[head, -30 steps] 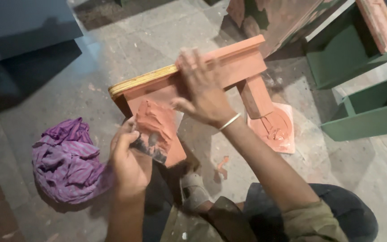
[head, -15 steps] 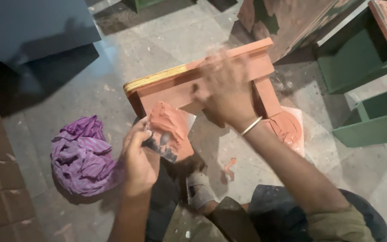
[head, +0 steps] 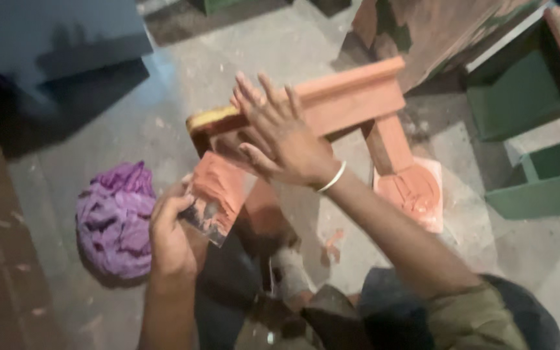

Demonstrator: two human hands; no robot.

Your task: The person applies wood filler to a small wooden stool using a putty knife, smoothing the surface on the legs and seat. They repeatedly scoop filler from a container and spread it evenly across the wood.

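Note:
A small reddish-brown wooden stool lies on the concrete floor, its top edge facing me and one end bare yellow wood. My right hand, with a pale bangle on the wrist, rests flat with fingers spread on the stool's top. My left hand grips a dust-covered sheet of sandpaper held against the stool's near leg. A second sheet of sandpaper lies on the floor beside the other leg.
A crumpled purple cloth lies on the floor at my left. Green wooden boxes stand at the right, and a dark blue panel at the upper left. My knees and foot are below the stool.
My right hand slid left along the stool's top and opened its fingers. The view shifted, and my left hand stayed on the sandpaper at the leg.

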